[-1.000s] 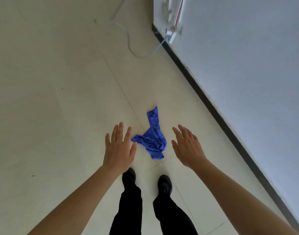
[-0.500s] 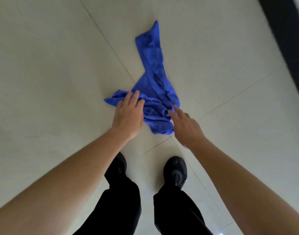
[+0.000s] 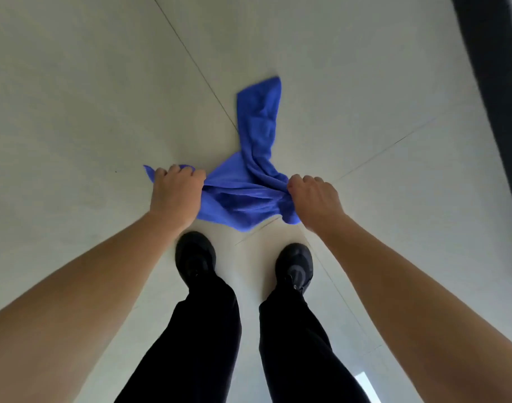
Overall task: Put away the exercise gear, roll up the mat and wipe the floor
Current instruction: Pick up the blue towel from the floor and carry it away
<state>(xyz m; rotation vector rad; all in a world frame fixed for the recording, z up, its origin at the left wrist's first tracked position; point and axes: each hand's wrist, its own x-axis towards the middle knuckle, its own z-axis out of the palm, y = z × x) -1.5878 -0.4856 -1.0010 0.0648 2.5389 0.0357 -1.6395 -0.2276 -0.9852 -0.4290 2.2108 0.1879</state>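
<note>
While you stoop over the floor, both grips hold the blue cloth

As you look straight down, your left grip point(image 3: 176, 193) is curled tight round the left end of the blue cloth point(image 3: 249, 199). Its knuckles face up, and a small blue corner pokes out past its left side. Your right grip point(image 3: 315, 199) is curled just as tight on the bunched right end, with the fabric gathered into creases where it enters the fist. Between the two, the cloth is drawn across in folds and its near edge sags toward the floor point(image 3: 103, 97). Whether that stretch touches the tiles or hangs just above them, you cannot tell. One long strip of the cloth runs from the middle toward the far side and lies flat on the floor, where a thin tile joint point(image 3: 196, 65) meets its left edge. The cloth sits in the middle of the scene, just beyond your black shoes point(image 3: 195, 257), which stand apart on the pale tiles. The left toe is near the cloth's near edge. Black trouser legs point(image 3: 208, 344) rise from the shoes toward you. Along the far right a dark band point(image 3: 495, 97), blurred, runs at the edge of the floor
</note>
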